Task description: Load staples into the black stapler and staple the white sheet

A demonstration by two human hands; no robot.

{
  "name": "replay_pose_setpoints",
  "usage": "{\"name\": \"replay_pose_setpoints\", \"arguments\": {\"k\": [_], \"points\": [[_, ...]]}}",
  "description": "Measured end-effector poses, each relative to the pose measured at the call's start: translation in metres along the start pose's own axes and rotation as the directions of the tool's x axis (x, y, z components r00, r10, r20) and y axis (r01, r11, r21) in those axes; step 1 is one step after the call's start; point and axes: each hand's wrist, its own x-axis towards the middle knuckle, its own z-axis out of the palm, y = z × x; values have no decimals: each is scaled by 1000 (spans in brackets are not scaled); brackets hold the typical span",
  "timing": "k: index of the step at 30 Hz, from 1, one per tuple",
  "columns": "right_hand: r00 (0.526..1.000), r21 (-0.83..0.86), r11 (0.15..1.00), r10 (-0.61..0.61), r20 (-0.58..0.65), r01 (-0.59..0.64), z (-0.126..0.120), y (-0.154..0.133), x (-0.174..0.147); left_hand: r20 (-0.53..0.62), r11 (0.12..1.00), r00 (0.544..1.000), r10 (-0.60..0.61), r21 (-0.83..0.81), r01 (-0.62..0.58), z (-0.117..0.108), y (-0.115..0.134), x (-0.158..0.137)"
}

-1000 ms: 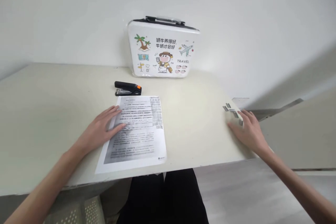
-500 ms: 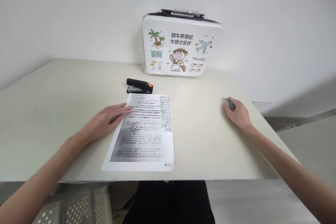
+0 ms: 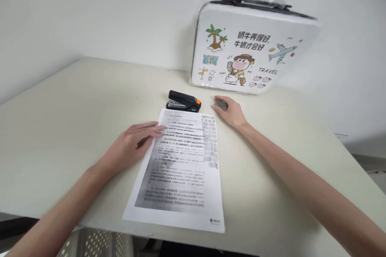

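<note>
A printed sheet of paper (image 3: 177, 215) lies on the table, with dark lines of text and barcode-like patches down its upper right edge. My left hand (image 3: 137, 142) rests at the sheet's left edge, fingers stretched out and fingertips on the paper. Just beyond the sheet's top edge sits a black stapler (image 3: 183, 101) with an orange button. To the right of the stapler, my right hand (image 3: 231, 110) is closed around a small dark grey object (image 3: 221, 105); the fingers cover much of it, so its kind is unclear.
Against the wall at the back stands a white case (image 3: 256, 54) with cartoon prints and a black handle. The pale table (image 3: 75, 116) has its front edge close to me. Below it on the left is a perforated basket-like thing (image 3: 99, 243).
My right hand has moved left with the grey object, from the table's right side to near the stapler. My left hand stays on the paper. The view has shifted left and closer.
</note>
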Motion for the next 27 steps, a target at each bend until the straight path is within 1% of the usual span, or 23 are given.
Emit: {"name": "replay_pose_setpoints", "arguments": {"k": [3, 6, 8, 12, 15, 18, 21, 24, 27], "points": [[996, 70, 996, -57, 75, 52, 19, -18, 12, -14, 1000, 1000, 3, -14, -3, 1, 0, -1], [989, 133, 989, -88, 118, 72, 31, -27, 18, -13, 999, 1000, -12, -35, 11, 1, 1, -1], [990, 192, 980, -74, 120, 50, 37, -28, 21, -5, 998, 999, -36, -60, 35, 0, 3, -1], [996, 345, 938, -8, 91, -24, 48, -24, 26, 31, 985, 992, -124, -114, 127, -4, 5, 0], [997, 407, 913, 3, 74, -33, 54, -23, 29, 51, 976, 985, -164, -135, 170, -7, 7, 1], [999, 425, 905, 4, 44, -23, 52, -24, 27, 60, 973, 984, -167, -151, 175, -9, 9, 1], [1000, 430, 902, 24, 16, -29, 42, -27, 18, 63, 974, 985, -158, -154, 166, -10, 9, 1], [999, 418, 907, 41, 6, -40, 31, -33, 2, 70, 976, 986, -152, -145, 161, -11, 9, 1], [998, 407, 912, 59, -4, -52, 15, -42, -22, 91, 980, 986, -136, -130, 147, -14, 10, 0]]}}
